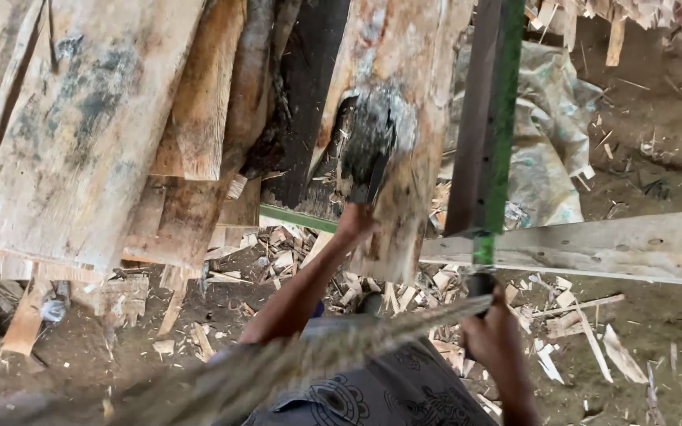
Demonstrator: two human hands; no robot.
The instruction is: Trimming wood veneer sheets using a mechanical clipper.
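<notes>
our left hand [354,221] grips the leaning plank's [395,142] lower end while our right hand [492,335] is closed on the green-edged blade [489,118] (motion-blurred), so a glancing stroke could slip toward those fingers.

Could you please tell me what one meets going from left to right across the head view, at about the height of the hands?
Stacked rough planks → left hand on the dark-stained board → green-edged bar above the right hand → pale plank.
</notes>
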